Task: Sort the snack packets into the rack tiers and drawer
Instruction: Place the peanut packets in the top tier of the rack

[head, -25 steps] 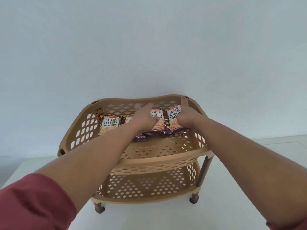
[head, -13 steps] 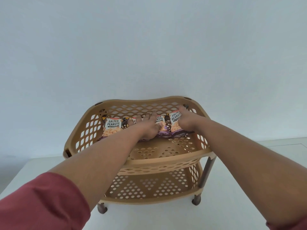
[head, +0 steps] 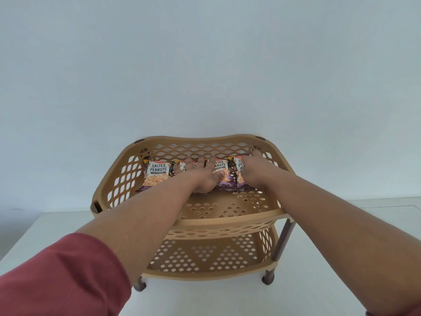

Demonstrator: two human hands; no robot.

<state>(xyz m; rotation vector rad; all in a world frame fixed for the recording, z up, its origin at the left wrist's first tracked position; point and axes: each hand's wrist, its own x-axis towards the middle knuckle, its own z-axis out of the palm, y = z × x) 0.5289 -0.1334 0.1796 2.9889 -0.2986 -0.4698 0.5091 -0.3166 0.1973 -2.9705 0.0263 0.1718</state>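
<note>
Plastic rack [head: 224, 221]: tan, two tiers showing.
Packets [head: 157, 173]: four peanut packets in a row along the top tier's back wall.
Left hand [head: 202, 176]: fingers spread flat on the middle packets.
Right hand [head: 256, 173]: on the rightmost packet; finger state hidden, cannot tell.

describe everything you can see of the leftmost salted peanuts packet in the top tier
The leftmost packet is a small glossy pouch, with a white panel reading "SALTED PEANUTS" above a picture of pale peanuts and a dark purple-brown border. It looks sealed and full. It stands leaning back toward the lattice rear wall of the top tier, at the left end of a row of like packets, its bottom on the perforated floor. Neither hand touches it; the left hand rests on the packets beside it.
</note>
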